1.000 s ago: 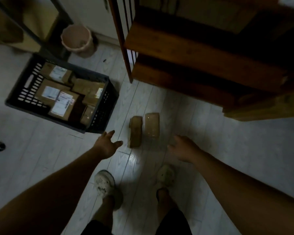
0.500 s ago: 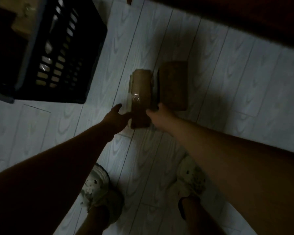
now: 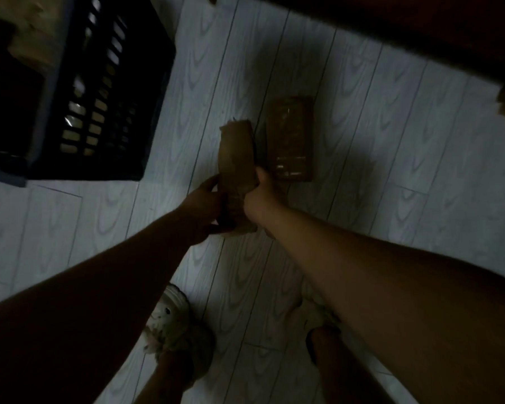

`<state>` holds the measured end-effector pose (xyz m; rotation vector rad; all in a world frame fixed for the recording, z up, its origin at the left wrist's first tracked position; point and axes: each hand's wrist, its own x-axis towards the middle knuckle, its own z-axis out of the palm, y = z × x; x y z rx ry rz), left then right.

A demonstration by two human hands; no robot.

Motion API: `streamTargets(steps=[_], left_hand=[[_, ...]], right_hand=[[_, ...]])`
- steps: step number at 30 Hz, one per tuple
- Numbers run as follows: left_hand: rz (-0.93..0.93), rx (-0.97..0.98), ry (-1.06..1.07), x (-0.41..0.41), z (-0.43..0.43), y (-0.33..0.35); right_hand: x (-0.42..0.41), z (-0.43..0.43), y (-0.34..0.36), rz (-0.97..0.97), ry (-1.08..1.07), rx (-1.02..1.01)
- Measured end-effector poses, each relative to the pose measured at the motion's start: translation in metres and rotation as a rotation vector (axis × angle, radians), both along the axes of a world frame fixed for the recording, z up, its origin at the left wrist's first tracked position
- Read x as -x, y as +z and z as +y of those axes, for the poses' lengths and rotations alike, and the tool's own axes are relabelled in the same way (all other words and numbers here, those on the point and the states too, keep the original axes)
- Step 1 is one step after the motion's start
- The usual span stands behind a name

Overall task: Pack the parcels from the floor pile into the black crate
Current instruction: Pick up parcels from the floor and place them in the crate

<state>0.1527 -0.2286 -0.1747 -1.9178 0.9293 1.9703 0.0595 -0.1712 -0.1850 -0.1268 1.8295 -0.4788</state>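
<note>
I am looking down on a dim floor [image 3: 391,141], and both hands are holding the near end of one parcel [image 3: 236,153]. The left hand [image 3: 204,205] is gripping its left edge with fingers curled round it. The right hand [image 3: 260,199] is gripping the right edge the same way, though the dark is hiding the fingertips. The parcel's long axis is running straight away from me, so the far end is sticking out well beyond the grip. I cannot tell whether that end is resting on the floor. A second parcel [image 3: 290,138] is lying flat just beside it on the right, parallel to it and untouched. The crate [image 3: 105,91] is sitting up and to the left, on the left hand's side. I am judging the coming move to be a lift and a leftward swing, with the free far end leading over the crate's wall.
</note>
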Motion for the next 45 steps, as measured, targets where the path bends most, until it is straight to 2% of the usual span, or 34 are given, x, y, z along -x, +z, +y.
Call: streamTargets(steps=[4,9,15,18,19,21,22,24,29,32,35,37,39,42,45], left_hand=[[0.003,0.014,-0.065,-0.005,-0.012,0.072],[0.130,0.082,-0.220,-0.025,-0.045,0.185],[0.302,0.383,-0.376,-0.059,-0.066,0.343],[0.289,0.482,-0.410,-0.076,-0.069,0.415],[0.254,0.471,-0.377,-0.083,-0.069,0.437],[0.240,0.219,-0.270,-0.093,-0.065,0.483],[0.274,0.102,-0.226,-0.098,-0.062,0.503],[0.366,0.066,-0.128,-0.106,-0.059,0.532],[0.459,0.374,-0.030,-0.120,-0.038,0.586],[0.524,0.453,0.023,-0.138,-0.026,0.613],[0.584,0.454,-0.012,-0.159,-0.022,0.644],[0.644,0.386,-0.026,-0.169,-0.020,0.664],[0.721,0.368,-0.001,-0.179,-0.024,0.683],[0.763,0.444,-0.040,-0.200,-0.043,0.710],[0.794,0.468,-0.163,-0.235,-0.077,0.730]], right_hand=[[0.005,0.001,0.076,0.042,0.096,0.052],[-0.005,-0.013,0.200,0.036,0.030,0.157],[-0.029,-0.024,0.380,0.056,-0.092,0.338],[-0.039,-0.016,0.457,0.073,-0.141,0.425],[-0.043,-0.014,0.479,0.071,-0.168,0.452],[-0.050,-0.008,0.518,0.088,-0.199,0.496],[-0.054,-0.006,0.535,0.104,-0.201,0.521],[-0.061,-0.003,0.563,0.135,-0.178,0.576],[-0.077,0.004,0.626,0.177,-0.077,0.547],[-0.080,0.017,0.649,0.148,-0.141,0.583],[-0.093,0.026,0.673,0.066,-0.229,0.687],[-0.105,0.025,0.687,0.059,-0.217,0.749],[-0.116,0.022,0.702,0.081,-0.171,0.780],[-0.122,0.005,0.730,0.176,-0.126,0.785],[-0.127,-0.024,0.760,0.226,-0.209,0.828]])
